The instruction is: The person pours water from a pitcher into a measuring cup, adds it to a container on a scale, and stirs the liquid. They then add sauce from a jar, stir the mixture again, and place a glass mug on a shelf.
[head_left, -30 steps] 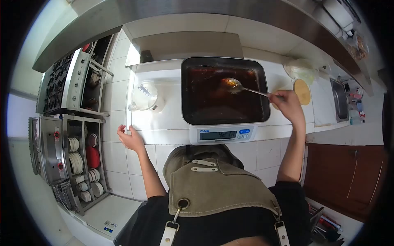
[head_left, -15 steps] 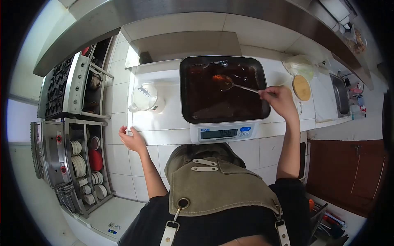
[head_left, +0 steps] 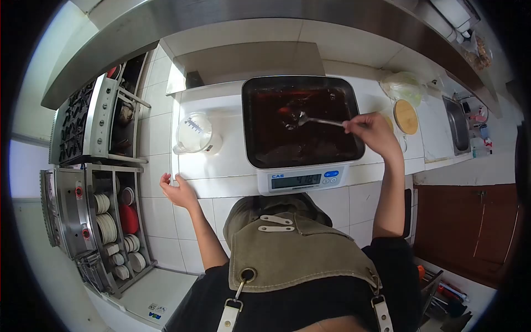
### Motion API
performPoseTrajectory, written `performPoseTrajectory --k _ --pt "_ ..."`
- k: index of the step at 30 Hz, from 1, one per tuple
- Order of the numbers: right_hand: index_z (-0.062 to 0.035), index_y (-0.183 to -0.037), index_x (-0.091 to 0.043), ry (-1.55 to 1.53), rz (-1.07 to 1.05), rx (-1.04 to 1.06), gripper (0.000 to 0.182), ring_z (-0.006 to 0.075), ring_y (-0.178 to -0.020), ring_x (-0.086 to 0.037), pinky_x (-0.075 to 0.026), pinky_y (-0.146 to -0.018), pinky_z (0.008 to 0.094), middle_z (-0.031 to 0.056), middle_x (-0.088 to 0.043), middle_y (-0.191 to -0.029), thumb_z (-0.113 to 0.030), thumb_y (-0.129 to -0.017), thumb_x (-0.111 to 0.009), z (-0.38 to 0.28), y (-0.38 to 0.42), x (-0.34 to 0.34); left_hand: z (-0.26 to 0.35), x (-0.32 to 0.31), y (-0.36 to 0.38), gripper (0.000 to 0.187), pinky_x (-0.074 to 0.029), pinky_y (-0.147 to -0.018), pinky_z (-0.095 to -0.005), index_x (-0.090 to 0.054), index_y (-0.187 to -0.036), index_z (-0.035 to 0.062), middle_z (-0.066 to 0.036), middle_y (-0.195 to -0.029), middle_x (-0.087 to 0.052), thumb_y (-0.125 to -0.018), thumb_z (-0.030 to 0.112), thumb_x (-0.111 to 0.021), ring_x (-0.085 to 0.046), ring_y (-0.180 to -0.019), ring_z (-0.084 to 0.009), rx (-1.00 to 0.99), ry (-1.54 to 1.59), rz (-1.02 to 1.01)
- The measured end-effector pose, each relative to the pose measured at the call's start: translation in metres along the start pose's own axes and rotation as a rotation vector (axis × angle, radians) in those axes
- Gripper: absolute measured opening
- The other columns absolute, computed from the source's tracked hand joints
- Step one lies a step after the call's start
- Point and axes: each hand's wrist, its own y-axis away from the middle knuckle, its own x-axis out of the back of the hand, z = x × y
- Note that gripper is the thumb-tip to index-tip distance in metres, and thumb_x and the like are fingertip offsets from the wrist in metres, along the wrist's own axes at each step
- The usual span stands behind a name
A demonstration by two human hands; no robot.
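Observation:
In my right hand (head_left: 374,133) is a metal spoon (head_left: 324,121), gripped by the end of its handle. Its bowl dips into dark reddish-brown liquid (head_left: 298,146) that fills a dark rectangular tray (head_left: 247,124). Small bubbles show around the spoon's tip. The tray rests on a white digital scale (head_left: 304,180), whose lit display I cannot read for certain. My left hand (head_left: 180,191) is at the counter's front edge, fingers apart and holding nothing. Behind it on the counter stands a clear measuring jug (head_left: 194,135) with blue markings.
Right of the tray are a round wooden lid (head_left: 406,117) and a clear plastic bag (head_left: 402,88). A sink (head_left: 456,126) lies farther right. A metal shelf (head_left: 265,19) crosses overhead. To the left are a gas stove (head_left: 83,116) and a rack with stacked plates (head_left: 106,227).
The spoon has shifted slightly left and lower in the liquid, and its bowl is now turned differently. The digits on the scale differ. My left hand has stayed in place.

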Motion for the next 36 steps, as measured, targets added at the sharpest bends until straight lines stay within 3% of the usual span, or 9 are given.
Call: performPoseTrajectory --k 3,9,11,15,20,25,27,33,36 --pt "0.0006 -0.074 -0.069 0.033 -0.086 0.039 0.025 0.0111 -0.057 -0.051 -0.041 -0.059 0.0261 0.0070 -0.061 -0.059 -0.023 -0.079 -0.066 0.015 0.008 0.006 0.000 0.000 0.001 0.029 -0.040 -0.085 -0.0392 -0.053 -0.106 0.0048 -0.010 -0.103 -0.058 -0.079 0.015 -0.057 -0.053 -0.098 -0.0267 0.008 0.010 -0.003" --pt "0.0021 -0.075 -0.068 -0.001 0.085 -0.039 0.025 0.0143 -0.059 -0.053 -0.044 -0.063 0.0280 0.0085 -0.062 -0.061 -0.022 -0.079 -0.066 0.039 0.014 0.030 0.000 0.000 0.000 0.030 -0.041 -0.085 -0.0400 -0.053 -0.106 0.0050 -0.010 -0.104 -0.058 -0.078 0.016 -0.056 -0.053 -0.098 -0.0273 -0.004 0.019 -0.013" --pt "0.0015 -0.077 -0.069 0.028 0.145 0.033 0.025 0.0150 -0.058 -0.054 -0.043 -0.062 0.0280 0.0096 -0.062 -0.061 -0.023 -0.080 -0.066 0.035 0.008 0.017 0.001 0.000 0.001 0.029 -0.041 -0.084 -0.0412 -0.053 -0.104 0.0029 -0.011 -0.102 -0.059 -0.078 0.015 -0.057 -0.053 -0.098 -0.0281 -0.011 0.002 -0.003" --pt "0.0005 -0.080 -0.069 -0.055 0.016 0.083 0.026 0.0169 -0.058 -0.055 -0.044 -0.062 0.0291 0.0119 -0.063 -0.063 -0.025 -0.080 -0.066 0.018 0.012 -0.003 -0.001 0.000 0.001 0.029 -0.040 -0.085 -0.0411 -0.053 -0.104 0.0031 -0.011 -0.102 -0.059 -0.078 0.016 -0.057 -0.053 -0.098 -0.0285 -0.022 -0.009 -0.009" --pt "0.0000 -0.082 -0.069 0.146 0.027 0.007 0.023 0.0169 -0.057 -0.054 -0.044 -0.061 0.0303 0.0114 -0.063 -0.063 -0.023 -0.080 -0.065 0.024 0.025 0.032 -0.006 -0.002 0.000 0.030 -0.040 -0.085 -0.0407 -0.053 -0.105 0.0046 -0.010 -0.102 -0.059 -0.078 0.016 -0.057 -0.053 -0.098 -0.0278 -0.036 -0.035 -0.008" --pt "0.0011 -0.082 -0.069 0.037 0.134 -0.095 0.024 0.0179 -0.059 -0.054 -0.044 -0.063 0.0309 0.0115 -0.063 -0.065 -0.023 -0.081 -0.065 0.031 0.004 0.020 -0.003 -0.001 0.001 0.029 -0.039 -0.085 -0.0414 -0.054 -0.104 0.0043 -0.010 -0.102 -0.059 -0.078 0.016 -0.057 -0.053 -0.098 -0.0281 -0.039 -0.011 -0.007" --pt "0.0015 -0.082 -0.069 0.026 0.142 0.073 0.026 0.0160 -0.062 -0.057 -0.045 -0.064 0.0297 0.0118 -0.064 -0.066 -0.024 -0.081 -0.065 0.026 -0.001 0.005 -0.002 -0.001 0.000 0.029 -0.039 -0.085 -0.0412 -0.054 -0.104 0.0043 -0.010 -0.102 -0.059 -0.078 0.016 -0.058 -0.053 -0.098 -0.0279 -0.027 -0.037 -0.016" --pt "0.0010 -0.084 -0.069 0.063 -0.068 0.116 0.025 0.0226 -0.061 -0.058 -0.046 -0.066 0.0300 0.0148 -0.064 -0.067 -0.024 -0.080 -0.066 0.015 0.018 0.019 -0.003 -0.002 0.000 0.029 -0.040 -0.085 -0.0409 -0.054 -0.104 0.0040 -0.011 -0.103 -0.059 -0.078 0.016 -0.058 -0.053 -0.099 -0.0285 -0.034 -0.044 -0.005" --pt "0.0018 -0.083 -0.068 0.110 0.081 0.037 0.025 0.0232 -0.058 -0.056 -0.044 -0.062 0.0320 0.0163 -0.062 -0.065 -0.023 -0.080 -0.066 0.030 0.022 0.033 -0.001 0.000 0.000 0.028 -0.040 -0.085 -0.0407 -0.054 -0.104 0.0038 -0.011 -0.102 -0.059 -0.078 0.015 -0.058 -0.053 -0.100 -0.0285 -0.018 -0.046 -0.022"
